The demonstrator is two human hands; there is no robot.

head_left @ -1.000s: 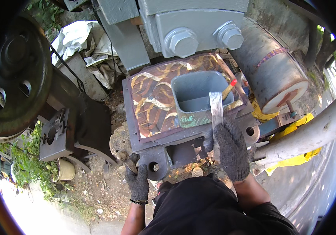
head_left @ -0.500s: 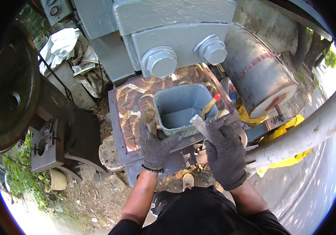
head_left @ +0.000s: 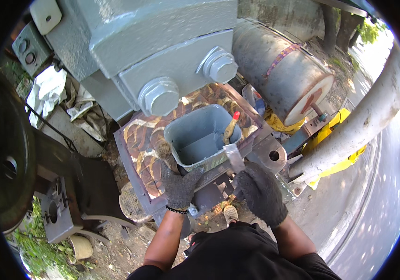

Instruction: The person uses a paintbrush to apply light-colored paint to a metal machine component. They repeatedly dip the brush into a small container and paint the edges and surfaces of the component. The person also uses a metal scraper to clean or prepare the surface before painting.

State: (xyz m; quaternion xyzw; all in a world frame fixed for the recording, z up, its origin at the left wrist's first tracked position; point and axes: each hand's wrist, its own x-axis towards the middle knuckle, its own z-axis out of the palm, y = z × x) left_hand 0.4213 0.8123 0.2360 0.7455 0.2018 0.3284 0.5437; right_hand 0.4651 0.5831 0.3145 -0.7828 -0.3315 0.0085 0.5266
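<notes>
From the head view, my feed looks down on a grey tub (head_left: 200, 140) standing on a patterned sheet (head_left: 141, 140), under a grey block (head_left: 176, 70) with two big bolts. The tub is ahead of both hands, between them and the block. The left hand (head_left: 180, 184) is the nearer one: it sits at the tub's near left corner, fingers pointing up along the left side, thumb stuck out along the near wall. Fingers and thumb are wide apart; whether they grip the tub, I can't tell.

The right hand (head_left: 259, 193) is off the near right corner, closed round a flat metal strip (head_left: 234, 157). The strip's long axis runs forward and a little left from that fist, its far end at the tub's near right rim; I can't judge whether metal meets rim. Just beyond that end, a brush (head_left: 230, 129) leans inside the tub, red handle tip up and to the right.

Against the oldest frame, the left hand has come up from low beside the machine to the tub. Against the one half a second back, it keeps its corner, while the strip points more steeply forward and the block and bolts loom larger.
</notes>
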